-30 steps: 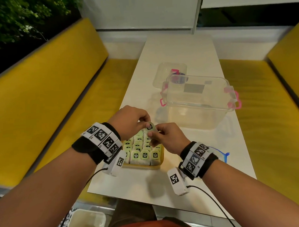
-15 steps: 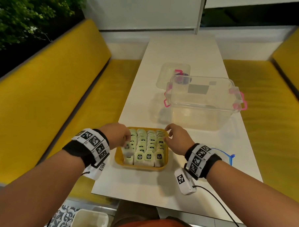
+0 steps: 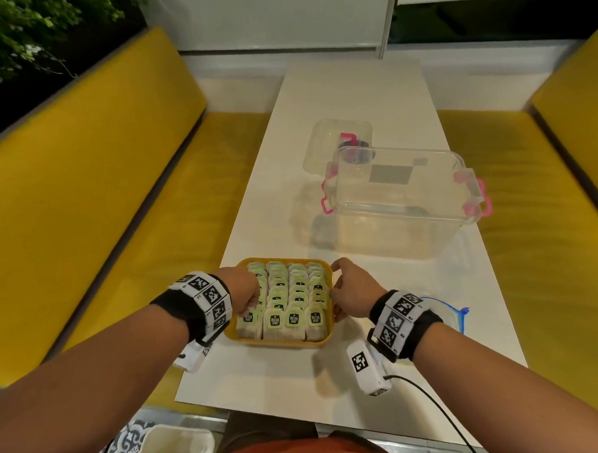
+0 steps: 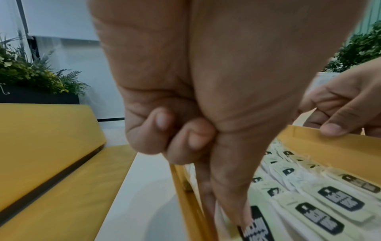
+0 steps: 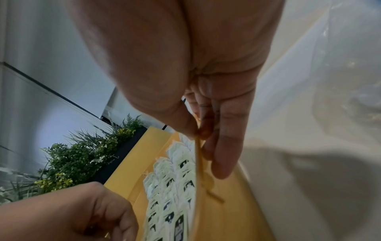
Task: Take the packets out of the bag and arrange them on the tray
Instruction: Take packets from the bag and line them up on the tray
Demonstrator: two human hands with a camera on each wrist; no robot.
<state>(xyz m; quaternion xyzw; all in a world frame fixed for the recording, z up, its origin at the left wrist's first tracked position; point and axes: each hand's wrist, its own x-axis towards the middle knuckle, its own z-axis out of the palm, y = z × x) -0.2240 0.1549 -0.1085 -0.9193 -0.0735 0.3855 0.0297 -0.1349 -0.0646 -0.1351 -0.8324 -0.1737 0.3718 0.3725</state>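
Observation:
A yellow tray (image 3: 282,343) near the table's front edge holds several rows of pale green packets (image 3: 293,295), standing upright. My left hand (image 3: 249,293) is at the tray's left side. In the left wrist view its thumb and forefinger (image 4: 226,187) reach down inside the rim and pinch the front-left packet (image 4: 255,226), with the other fingers curled. My right hand (image 3: 341,293) pinches the tray's right rim (image 5: 226,212), thumb inside and fingers (image 5: 224,154) outside. The clear zip bag (image 3: 449,319) with a blue seal lies flat behind my right wrist.
A clear plastic box (image 3: 402,201) with pink latches stands on the white table (image 3: 353,97) beyond the tray, with its lid (image 3: 338,142) further back. Yellow benches (image 3: 101,200) run along both sides of the table.
A second ago both hands held one packet above the tray. The left hand then carried it down into the left column, and the right hand moved to the right rim and took hold of it.

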